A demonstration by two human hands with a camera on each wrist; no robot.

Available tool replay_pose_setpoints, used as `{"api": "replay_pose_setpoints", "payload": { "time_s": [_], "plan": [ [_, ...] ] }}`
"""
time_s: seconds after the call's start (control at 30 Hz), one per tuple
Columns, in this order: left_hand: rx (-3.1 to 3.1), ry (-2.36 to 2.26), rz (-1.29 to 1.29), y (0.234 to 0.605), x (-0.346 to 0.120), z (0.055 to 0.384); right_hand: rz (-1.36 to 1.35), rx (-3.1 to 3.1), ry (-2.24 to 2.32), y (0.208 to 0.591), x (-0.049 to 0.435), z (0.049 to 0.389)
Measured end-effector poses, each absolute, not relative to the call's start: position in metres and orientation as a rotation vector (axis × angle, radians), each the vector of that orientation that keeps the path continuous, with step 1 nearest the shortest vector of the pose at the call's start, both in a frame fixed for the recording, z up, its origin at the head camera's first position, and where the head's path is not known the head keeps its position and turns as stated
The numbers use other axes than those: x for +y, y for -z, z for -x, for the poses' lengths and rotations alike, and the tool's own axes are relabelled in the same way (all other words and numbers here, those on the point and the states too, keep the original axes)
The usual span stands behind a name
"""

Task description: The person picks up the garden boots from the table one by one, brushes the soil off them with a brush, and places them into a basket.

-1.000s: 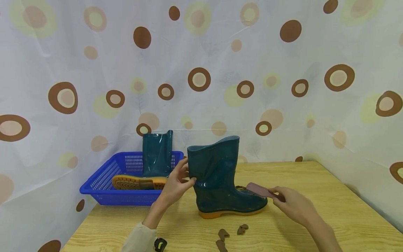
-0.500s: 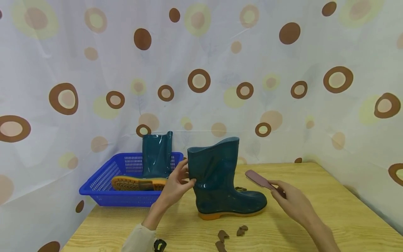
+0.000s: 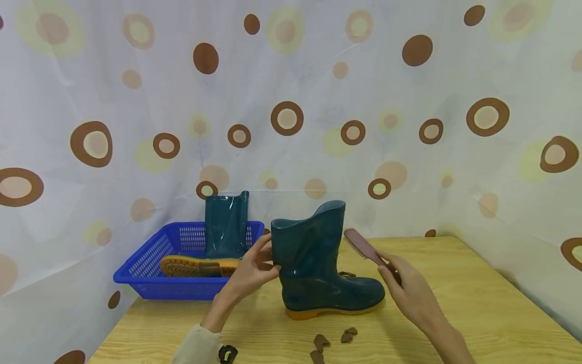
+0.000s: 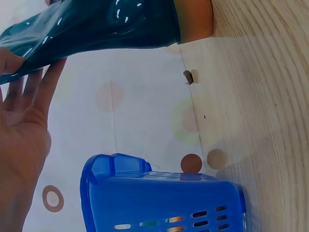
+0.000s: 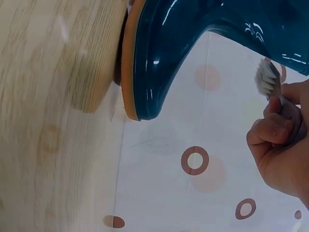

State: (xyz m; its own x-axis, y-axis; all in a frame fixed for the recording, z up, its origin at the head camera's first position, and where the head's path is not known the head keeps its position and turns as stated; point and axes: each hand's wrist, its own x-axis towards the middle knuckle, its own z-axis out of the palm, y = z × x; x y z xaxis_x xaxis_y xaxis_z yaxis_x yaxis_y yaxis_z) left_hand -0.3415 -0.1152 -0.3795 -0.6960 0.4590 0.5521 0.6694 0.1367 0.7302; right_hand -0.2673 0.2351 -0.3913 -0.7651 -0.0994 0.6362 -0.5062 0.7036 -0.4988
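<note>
Head view placed the green boot (image 3: 313, 263) upright on the table (image 3: 454, 293), between your two hands, its toe pointing toward your right side. Your left hand (image 3: 251, 269) pinched the back edge of the shaft, thumb on the near face and fingers reaching round behind; the left wrist view showed the same hold, with the palm clear of the rubber. Your right hand (image 3: 411, 290) had its fingers curled round the handle of a pinkish brush (image 3: 362, 246), above and beyond the toe. The brush's tip stood just beside the front of the shaft, near the rim; whether it touched could not be told. In the right wrist view, its pale bristles (image 5: 265, 78) showed close to the boot.

One second earlier, you had the brush down on the toe. By this moment you had lifted it off, shifted your right hand up and inward, and turned the brush head up along the shaft. The boot's foot stayed in place, and your left hand kept its grip. Brown pieces (image 3: 321, 343) lay near the boot, and a second boot (image 3: 225, 230) remained in the blue basket (image 3: 182, 289).
</note>
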Motion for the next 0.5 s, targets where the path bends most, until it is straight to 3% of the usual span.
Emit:
{"api": "replay_pose_setpoints", "payload": {
  "time_s": [0.5],
  "plan": [
    [-2.217,1.556,1.104,0.3805,-0.1152,0.3417,-0.420,-2.349,-1.035,0.3944,0.2321,0.2675]
  ]
}}
